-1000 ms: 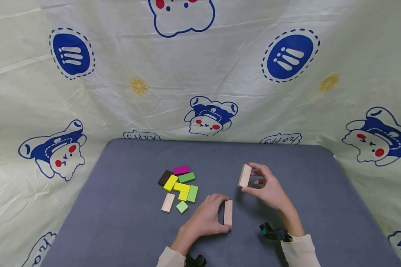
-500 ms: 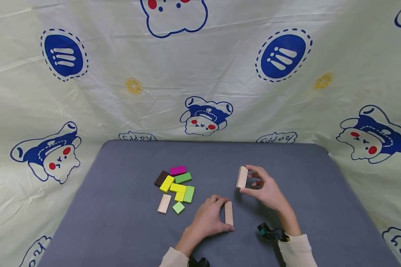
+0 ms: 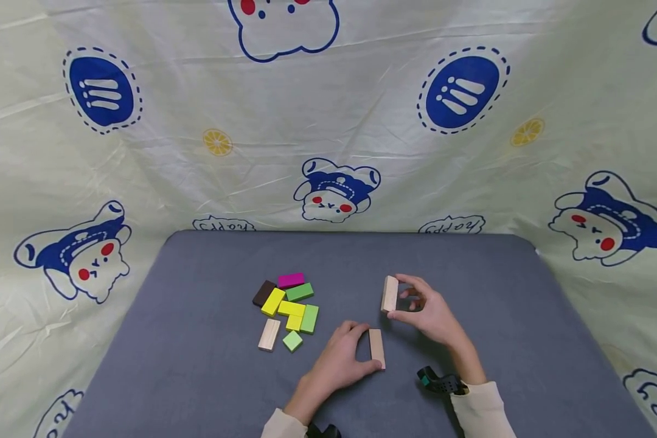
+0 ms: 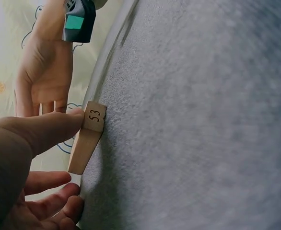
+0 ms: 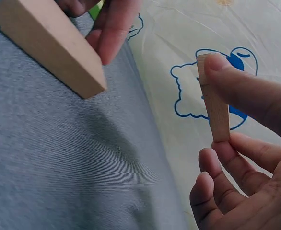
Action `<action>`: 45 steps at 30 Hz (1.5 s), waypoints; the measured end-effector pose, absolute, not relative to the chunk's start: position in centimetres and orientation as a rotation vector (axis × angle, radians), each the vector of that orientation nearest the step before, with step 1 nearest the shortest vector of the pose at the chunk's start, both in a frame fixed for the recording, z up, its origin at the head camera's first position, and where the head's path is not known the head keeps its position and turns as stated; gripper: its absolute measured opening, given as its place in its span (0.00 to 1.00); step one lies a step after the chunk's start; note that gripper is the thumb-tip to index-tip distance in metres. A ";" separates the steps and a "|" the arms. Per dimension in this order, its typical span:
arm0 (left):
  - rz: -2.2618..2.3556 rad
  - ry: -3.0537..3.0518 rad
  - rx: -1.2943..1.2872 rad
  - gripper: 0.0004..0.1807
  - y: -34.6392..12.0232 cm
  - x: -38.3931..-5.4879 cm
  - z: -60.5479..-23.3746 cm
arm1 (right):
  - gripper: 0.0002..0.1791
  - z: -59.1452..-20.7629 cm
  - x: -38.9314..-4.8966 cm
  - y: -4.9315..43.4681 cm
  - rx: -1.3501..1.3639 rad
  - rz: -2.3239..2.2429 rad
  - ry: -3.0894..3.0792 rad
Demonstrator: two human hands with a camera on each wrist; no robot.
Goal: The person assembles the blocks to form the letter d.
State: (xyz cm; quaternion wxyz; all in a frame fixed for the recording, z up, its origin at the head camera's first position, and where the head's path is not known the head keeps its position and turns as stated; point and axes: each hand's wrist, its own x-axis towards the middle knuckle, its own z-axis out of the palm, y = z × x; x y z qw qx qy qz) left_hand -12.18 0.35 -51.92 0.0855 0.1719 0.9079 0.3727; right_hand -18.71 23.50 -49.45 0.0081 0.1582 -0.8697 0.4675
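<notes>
In the head view my left hand (image 3: 336, 359) is around a plain wooden block (image 3: 377, 349) on the grey table, thumb at the near end and fingers at the far end. The left wrist view shows the thumb pressed to the end of this wooden block (image 4: 90, 136), which bears dark printed characters. Farther right, my right hand (image 3: 429, 310) pinches a second wooden block (image 3: 390, 294) above the table, between thumb and fingertips. Against the patterned cloth, the right wrist view has that block (image 5: 216, 108) raised, with the thumb on its upper end.
Left of the hands lies a loose group of blocks: yellow (image 3: 274, 302), green (image 3: 300, 292), magenta (image 3: 291, 280), dark brown (image 3: 264, 293). A third wooden block (image 3: 269, 335) and a small light green block (image 3: 292, 341) lie nearest. A patterned cloth (image 3: 361, 121) hangs behind the table.
My right hand has shifted slightly left and lower with its wooden block, which stands more upright in view. The left hand's block has turned a little, its far end leaning left.
</notes>
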 end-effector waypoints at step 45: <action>1.082 2.764 0.434 0.34 1.5 -11.7 -52.2 | 0.36 -52.3 -18.9 22.5 0.704 1.330 -2.948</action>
